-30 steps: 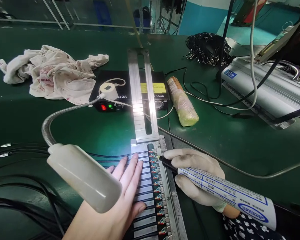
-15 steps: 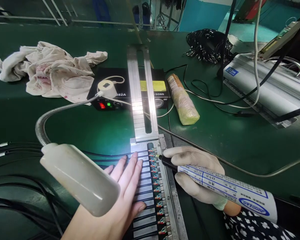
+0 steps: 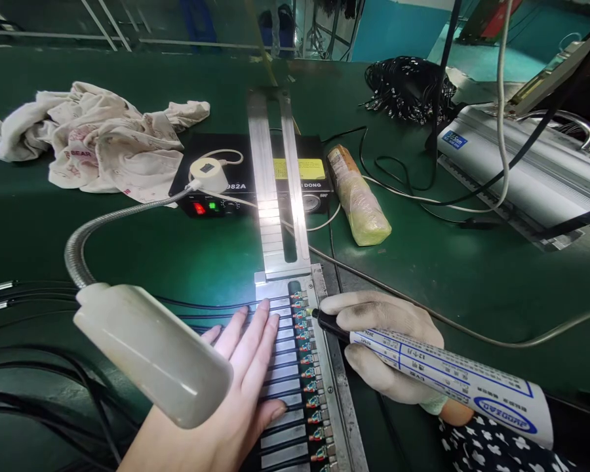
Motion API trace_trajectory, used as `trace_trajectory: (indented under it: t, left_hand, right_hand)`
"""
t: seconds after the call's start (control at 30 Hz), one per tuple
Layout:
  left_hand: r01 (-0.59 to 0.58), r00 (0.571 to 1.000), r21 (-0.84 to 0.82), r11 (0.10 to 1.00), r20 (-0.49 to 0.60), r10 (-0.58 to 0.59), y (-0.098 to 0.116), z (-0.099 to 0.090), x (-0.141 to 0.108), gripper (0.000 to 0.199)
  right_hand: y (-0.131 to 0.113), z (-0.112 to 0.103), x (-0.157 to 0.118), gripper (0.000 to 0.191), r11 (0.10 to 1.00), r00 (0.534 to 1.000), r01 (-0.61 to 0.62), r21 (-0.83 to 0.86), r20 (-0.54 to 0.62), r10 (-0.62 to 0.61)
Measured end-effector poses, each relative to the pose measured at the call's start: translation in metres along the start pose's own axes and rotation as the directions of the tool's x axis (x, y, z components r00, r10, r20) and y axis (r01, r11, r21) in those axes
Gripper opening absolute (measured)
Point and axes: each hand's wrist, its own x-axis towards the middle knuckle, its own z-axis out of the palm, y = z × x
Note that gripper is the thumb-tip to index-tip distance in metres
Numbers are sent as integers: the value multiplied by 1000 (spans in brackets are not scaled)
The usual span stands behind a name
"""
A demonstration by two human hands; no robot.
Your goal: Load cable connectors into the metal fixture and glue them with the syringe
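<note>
A metal fixture (image 3: 341,393) holds a row of several black cables whose small connectors (image 3: 307,359) line its right side. My bare left hand (image 3: 248,367) lies with fingers spread on the cables near the fixture's upper end. In my gloved right hand (image 3: 391,341) is a white tube (image 3: 452,380) with blue print and a black nozzle. The nozzle's yellowish tip is at one of the upper connectors; whether it touches cannot be made out. A pale lamp head (image 3: 155,354) on a bendable neck hangs over my left wrist and hides part of it.
Behind the fixture stands a black control box (image 3: 201,147) with lit switches. A wrapped roll (image 3: 358,196) lies right of it, a crumpled cloth (image 3: 93,144) left. Farther right are a cable bundle (image 3: 410,88) and a silver case (image 3: 526,170). Loose cables (image 3: 44,367) lie at left.
The nozzle tip has shifted slightly down along the connectors, and the tube's rear end has turned a little. My left hand remains on the cables. The whole view has moved very slightly.
</note>
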Motion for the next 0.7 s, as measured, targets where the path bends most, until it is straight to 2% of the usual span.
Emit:
trace_trajectory:
  t: [0.4, 0.7]
  left_hand:
    - [-3, 1000, 5, 1000, -9, 3, 1, 0, 0, 83]
    - [-14, 999, 16, 1000, -28, 15, -1, 4, -1, 83]
  right_hand:
    - [2, 0, 3, 35, 999, 1000, 2, 53, -14, -1]
    - [0, -2, 3, 31, 1000, 1000, 9, 29, -18, -8]
